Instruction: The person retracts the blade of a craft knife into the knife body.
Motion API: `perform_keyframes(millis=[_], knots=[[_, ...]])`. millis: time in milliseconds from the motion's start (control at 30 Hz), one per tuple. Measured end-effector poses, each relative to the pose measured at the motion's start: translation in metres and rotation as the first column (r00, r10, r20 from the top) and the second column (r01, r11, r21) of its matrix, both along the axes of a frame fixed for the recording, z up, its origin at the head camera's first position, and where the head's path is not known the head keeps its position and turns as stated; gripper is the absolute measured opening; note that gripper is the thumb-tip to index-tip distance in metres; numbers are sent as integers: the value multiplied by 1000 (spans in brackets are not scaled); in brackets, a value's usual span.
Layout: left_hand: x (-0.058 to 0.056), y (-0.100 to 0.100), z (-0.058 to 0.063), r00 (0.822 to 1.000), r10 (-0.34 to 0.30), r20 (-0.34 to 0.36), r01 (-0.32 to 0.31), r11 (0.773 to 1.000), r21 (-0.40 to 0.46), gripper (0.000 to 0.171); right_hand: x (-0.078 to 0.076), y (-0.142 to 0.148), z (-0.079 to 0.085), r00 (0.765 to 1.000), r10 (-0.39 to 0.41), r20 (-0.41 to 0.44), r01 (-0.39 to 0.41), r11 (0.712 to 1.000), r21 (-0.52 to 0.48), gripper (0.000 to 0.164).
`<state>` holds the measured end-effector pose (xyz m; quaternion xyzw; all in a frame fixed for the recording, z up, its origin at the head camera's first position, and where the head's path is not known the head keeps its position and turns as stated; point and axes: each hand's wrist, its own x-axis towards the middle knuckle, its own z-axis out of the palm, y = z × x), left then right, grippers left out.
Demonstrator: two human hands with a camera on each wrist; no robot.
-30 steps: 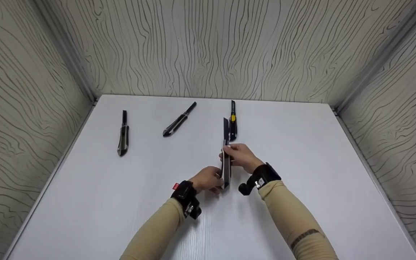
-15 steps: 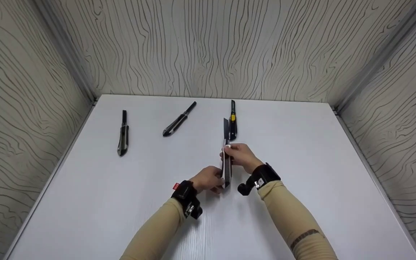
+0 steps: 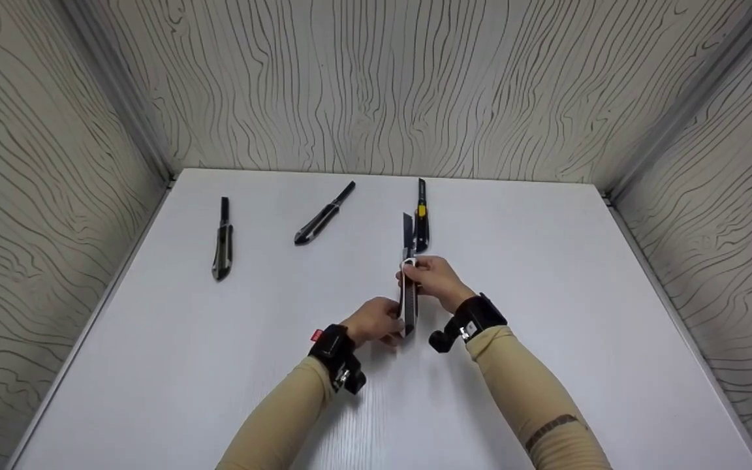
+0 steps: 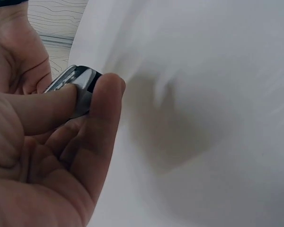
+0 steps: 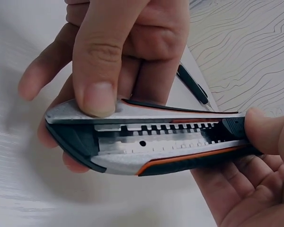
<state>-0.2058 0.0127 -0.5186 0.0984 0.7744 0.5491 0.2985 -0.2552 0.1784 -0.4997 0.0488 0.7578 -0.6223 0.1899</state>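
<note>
A large utility knife with silver, black and orange trim is held between both hands, its blade out of the handle and pointing to the back of the table. My left hand pinches the butt end between thumb and fingers. Higher up the handle, my right hand grips it, with the thumb at the black slider. In the right wrist view, the toothed slot and the metal strip inside the handle face the camera. The left wrist view shows only the butt end; the blade is hidden there.
Just behind the held knife lies a black utility knife with a yellow slider. Another utility knife lies slantwise at back centre, and one more lies at the left. Wood-patterned panels enclose the white table at the back and sides.
The held utility knife has tipped very slightly, and its blade catches the light differently. Both hands keep their hold, and the knives on the table stay in place.
</note>
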Motion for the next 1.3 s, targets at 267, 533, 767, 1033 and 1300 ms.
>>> perform_keyframes(millis=[267, 533, 767, 1033, 1300], knots=[[2, -1, 1, 1000, 4, -16, -4, 1000, 28, 14, 0, 2, -1, 1000, 20, 6, -20, 999, -50, 37], [-1, -2, -1, 999, 8, -36, -7, 1000, 22, 16, 2, 0, -1, 998, -16, 56, 23, 992, -121, 41], [0, -1, 1, 1000, 8, -11, -8, 1000, 11, 17, 4, -2, -4, 996, -53, 72, 61, 991, -118, 38], [0, -1, 1, 1000, 12, 23, -13, 999, 30, 19, 5, -4, -4, 998, -60, 32, 64, 991, -117, 36], [-1, -2, 0, 999, 25, 34, -26, 999, 30, 20, 6, -6, -4, 999, -43, -32, 41, 997, -60, 38]])
